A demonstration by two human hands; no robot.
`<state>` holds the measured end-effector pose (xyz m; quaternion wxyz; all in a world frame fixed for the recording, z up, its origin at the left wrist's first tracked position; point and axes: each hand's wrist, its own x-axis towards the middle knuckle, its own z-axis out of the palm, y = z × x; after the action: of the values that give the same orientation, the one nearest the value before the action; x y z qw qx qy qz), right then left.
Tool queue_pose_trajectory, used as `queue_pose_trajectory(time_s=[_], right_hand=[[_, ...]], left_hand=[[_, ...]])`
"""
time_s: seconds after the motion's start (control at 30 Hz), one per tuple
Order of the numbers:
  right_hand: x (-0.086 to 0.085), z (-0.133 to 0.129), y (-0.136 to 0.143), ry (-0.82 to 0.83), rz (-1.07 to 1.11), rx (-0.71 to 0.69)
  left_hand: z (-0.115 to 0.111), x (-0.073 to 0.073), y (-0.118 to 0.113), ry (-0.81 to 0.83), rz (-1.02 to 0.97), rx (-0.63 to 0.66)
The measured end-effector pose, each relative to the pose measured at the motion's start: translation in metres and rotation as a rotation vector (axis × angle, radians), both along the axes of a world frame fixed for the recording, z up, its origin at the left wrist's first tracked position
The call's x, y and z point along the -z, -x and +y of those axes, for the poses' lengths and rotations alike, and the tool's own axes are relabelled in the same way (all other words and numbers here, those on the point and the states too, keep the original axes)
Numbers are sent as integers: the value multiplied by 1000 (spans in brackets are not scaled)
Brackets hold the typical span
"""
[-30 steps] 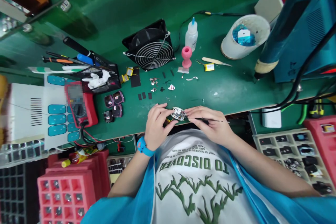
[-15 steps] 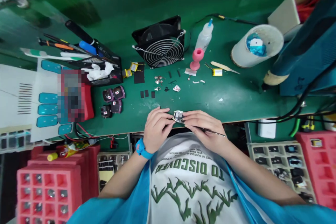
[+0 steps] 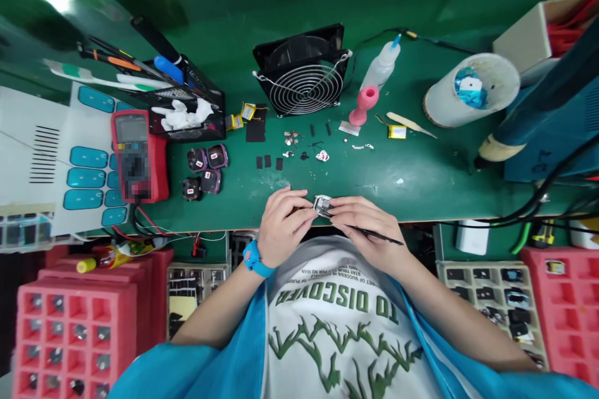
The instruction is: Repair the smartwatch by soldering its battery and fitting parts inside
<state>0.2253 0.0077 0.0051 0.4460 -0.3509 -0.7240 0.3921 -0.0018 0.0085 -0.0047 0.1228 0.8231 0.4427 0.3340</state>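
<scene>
Between my hands, at the front edge of the green bench, is a small silver-framed electronic device (image 3: 322, 204). My left hand (image 3: 286, 224), with a blue band on its wrist, grips the left side of the device with fingertips and thumb. My right hand (image 3: 369, 227) touches its right side and also holds thin black tweezers (image 3: 374, 234), whose tip end lies by the device and whose other end points right. Fingers partly hide the device. Small loose parts (image 3: 291, 137) and black pads (image 3: 267, 161) lie on the bench beyond my hands.
A fan (image 3: 306, 84) stands at the back centre, with a bottle (image 3: 381, 65) and pink holder (image 3: 364, 105) beside it. A white tub (image 3: 435, 100) is to the right. Purple-black pieces (image 3: 210, 181), a red multimeter (image 3: 159, 168) and a tool basket (image 3: 187, 131) are left.
The view has shifted, so the bench items appear slightly further right. Both hands still hold the device, which looks tilted slightly differently, and the tweezers remain in my right hand.
</scene>
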Motion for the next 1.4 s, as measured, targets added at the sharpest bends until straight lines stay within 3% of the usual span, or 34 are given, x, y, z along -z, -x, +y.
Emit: queue_pose_trajectory(time_s=[0.4,0.97,1.4], right_hand=[[4,-1,0,-43,23,11],[7,0,-3,-19,46,-4],[7,2,-5,-24,61,-45]], left_hand=[[9,-9,2,68,-1,116],[8,-10,0,163,43,61],[10,-8,0,144,-32,84]])
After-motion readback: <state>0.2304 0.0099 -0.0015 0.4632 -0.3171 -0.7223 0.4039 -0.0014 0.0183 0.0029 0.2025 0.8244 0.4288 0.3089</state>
